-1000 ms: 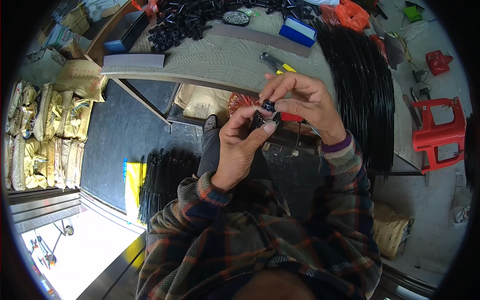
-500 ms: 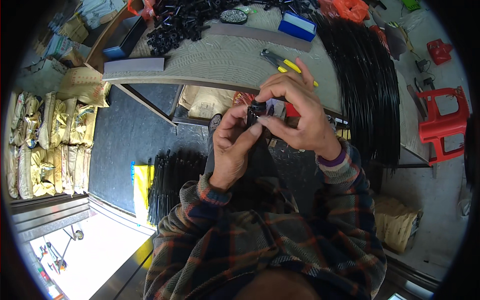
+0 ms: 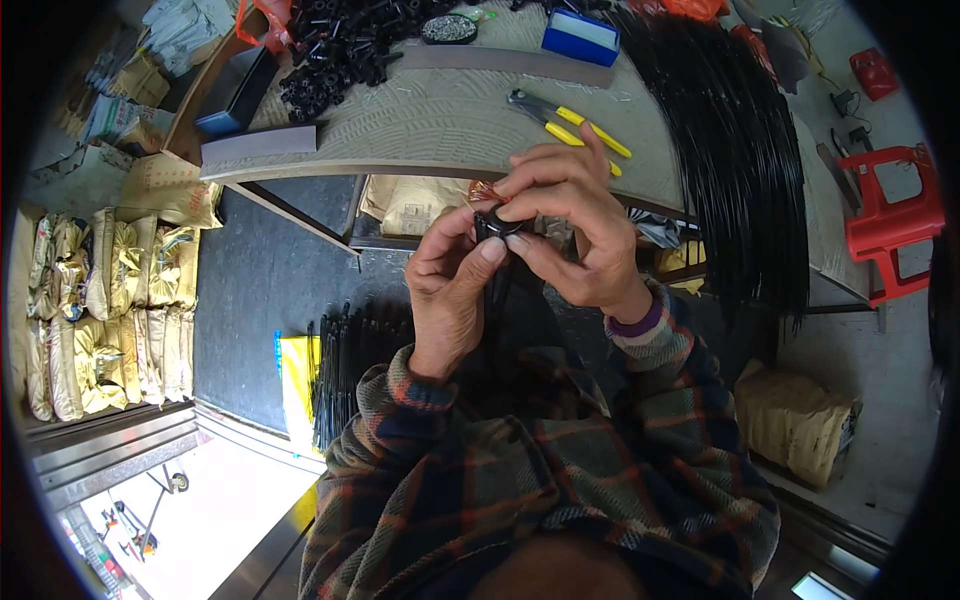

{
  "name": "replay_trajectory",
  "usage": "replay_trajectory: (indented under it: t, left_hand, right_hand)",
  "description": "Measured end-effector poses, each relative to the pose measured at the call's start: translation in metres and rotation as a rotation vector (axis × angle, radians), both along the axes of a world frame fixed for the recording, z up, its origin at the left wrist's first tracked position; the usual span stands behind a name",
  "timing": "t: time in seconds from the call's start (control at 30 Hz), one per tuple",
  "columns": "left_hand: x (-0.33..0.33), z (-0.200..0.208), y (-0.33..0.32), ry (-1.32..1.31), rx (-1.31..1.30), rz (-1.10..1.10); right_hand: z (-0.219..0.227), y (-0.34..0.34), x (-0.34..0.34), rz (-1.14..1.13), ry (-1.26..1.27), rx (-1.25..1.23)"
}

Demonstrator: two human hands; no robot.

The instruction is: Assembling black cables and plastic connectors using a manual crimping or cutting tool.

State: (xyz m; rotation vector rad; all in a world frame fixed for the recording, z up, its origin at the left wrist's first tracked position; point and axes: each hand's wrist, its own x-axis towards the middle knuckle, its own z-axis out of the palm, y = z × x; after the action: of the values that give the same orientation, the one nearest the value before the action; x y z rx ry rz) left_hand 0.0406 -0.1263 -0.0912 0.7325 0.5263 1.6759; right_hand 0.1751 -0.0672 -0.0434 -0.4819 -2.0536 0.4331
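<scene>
In front of my chest, both hands hold a small black part [image 3: 492, 226] with a rounded, shiny end. My left hand [image 3: 447, 290] pinches it from the left, thumb in front. My right hand [image 3: 590, 235] grips its other side with thumb and forefinger, the other fingers raised. Fingers cover much of the part, so its exact kind is unclear. Just beyond the right hand, yellow-handled pincers [image 3: 572, 125] lie on the worktable [image 3: 440, 125].
Loose black plastic parts [image 3: 345, 60] are heaped at the table's far left, near a dish of small metal pieces [image 3: 449, 28] and a blue box [image 3: 580, 38]. Long black rods [image 3: 735, 180] hang over its right side. A red stool [image 3: 890, 215] stands at right; sacks [image 3: 110, 310] are stacked at left.
The black part has tilted between my fingers, its rounded end now facing up more. Both hands have shifted slightly left in the picture, and the whole view has moved a little.
</scene>
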Motion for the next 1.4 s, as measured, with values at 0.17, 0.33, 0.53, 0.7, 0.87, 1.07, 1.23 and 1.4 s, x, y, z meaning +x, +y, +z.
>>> replay_trajectory:
  t: [0.17, 0.33, 0.53, 0.7, 0.87, 1.07, 1.23, 1.4]
  left_hand:
    - [0.002, 0.003, 0.0, 0.009, -0.003, 0.083]
    - [-0.008, 0.003, -0.009, 0.018, 0.037, 0.121]
    - [-0.018, 0.007, -0.03, 0.158, 0.043, 0.224]
    - [-0.029, 0.007, -0.045, 0.176, 0.023, 0.176]
    - [-0.033, 0.012, -0.059, 0.3, 0.068, 0.159]
    - [-0.039, 0.009, -0.065, 0.3, 0.072, 0.138]
    - [-0.04, 0.01, -0.071, 0.304, -0.018, 0.199]
    - [-0.054, -0.001, -0.074, 0.365, 0.076, -0.047]
  right_hand:
    - [-0.019, -0.019, -0.027, 0.017, 0.769, -0.625]
    - [-0.048, -0.022, -0.02, 0.396, 0.624, -1.093]
    - [-0.02, -0.036, -0.021, 0.37, 0.192, -0.927]
    - [-0.031, -0.043, -0.034, 0.298, 0.233, -0.721]
    - [-0.024, -0.046, -0.033, 0.447, 0.147, -0.681]
    - [-0.019, -0.052, -0.035, 0.458, 0.064, -0.659]
    - [-0.021, -0.05, -0.039, 0.541, 0.106, -0.833]
    - [-0.033, -0.046, -0.034, 0.798, 0.101, -0.867]
